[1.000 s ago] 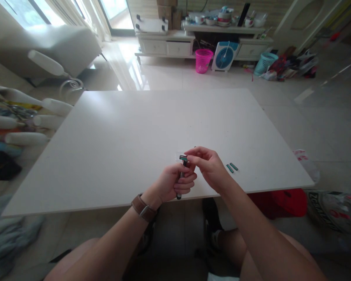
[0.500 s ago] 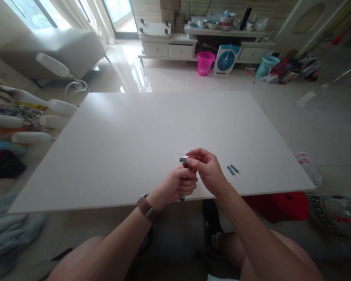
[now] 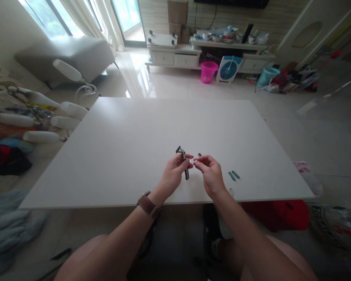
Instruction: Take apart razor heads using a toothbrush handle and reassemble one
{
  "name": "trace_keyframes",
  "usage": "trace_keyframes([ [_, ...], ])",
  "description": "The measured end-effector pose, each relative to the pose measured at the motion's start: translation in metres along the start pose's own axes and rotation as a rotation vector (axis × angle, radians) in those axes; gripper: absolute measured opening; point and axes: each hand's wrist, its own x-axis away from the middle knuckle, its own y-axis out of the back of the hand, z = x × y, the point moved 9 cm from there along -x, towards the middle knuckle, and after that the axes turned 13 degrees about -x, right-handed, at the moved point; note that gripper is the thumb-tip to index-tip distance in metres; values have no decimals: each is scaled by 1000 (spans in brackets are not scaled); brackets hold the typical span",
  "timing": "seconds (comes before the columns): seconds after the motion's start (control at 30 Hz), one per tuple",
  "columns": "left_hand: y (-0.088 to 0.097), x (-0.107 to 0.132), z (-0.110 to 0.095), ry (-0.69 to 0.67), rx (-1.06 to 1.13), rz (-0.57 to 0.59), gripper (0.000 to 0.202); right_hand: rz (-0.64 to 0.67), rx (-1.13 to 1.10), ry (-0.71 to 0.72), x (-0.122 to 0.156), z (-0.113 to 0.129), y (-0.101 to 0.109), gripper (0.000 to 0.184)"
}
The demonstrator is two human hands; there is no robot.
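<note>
The left hand [image 3: 174, 175] was clenched around the dark handle of a razor [image 3: 181, 152], held just above the near part of the white table [image 3: 128, 148]. The razor's head stuck up and away from the top of that grip, tilted towards the far left. The lower end of the handle showed below the fingers, pointing back towards the person. A brown watch [image 3: 148, 205] sat on the wrist behind the grip.

The right hand [image 3: 212, 175] was immediately to the right of the left grip, with the fingertips of the two hands almost meeting. Its thumb and forefinger were pinched together on a small pale piece [image 3: 192, 160], too small to identify, beside the razor's neck. The other fingers curled loosely behind. A tiny dark bit [image 3: 199, 154] showed just beyond the right fingertips. Whether it lay on the table or was held could not be told.

Two green strips [image 3: 234, 175] lay side by side on the table just to the right of the right grip, touching neither hand. Well to the left of both grips, past the table's edge, lay several white bottles [image 3: 42, 136] amid clutter. Far beyond the grips, across the floor, stood a pink basket [image 3: 208, 72] and a blue fan [image 3: 228, 69].
</note>
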Motion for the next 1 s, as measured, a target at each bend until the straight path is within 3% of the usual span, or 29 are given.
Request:
trace_keyframes([
  [0.17, 20, -3, -10, -59, -128, -156, 34, 288, 166, -14, 15, -6, -34, 26],
  [0.27, 22, -3, -11, -39, -131, -164, 35, 330, 182, 44, 20, -5, -44, 26],
  [0.4, 18, 1, -9, 32, -100, -132, 42, 374, 85, 4, 25, -9, -52, 24],
  [0.67, 15, 1, -8, 24, 69, -97, 36, 304, 18, -60, 26, -8, -47, 35],
  [1.0, 8, -3, -2, 20, -18, -37, 33, 183, 81, 2, 21, -7, -33, 40],
])
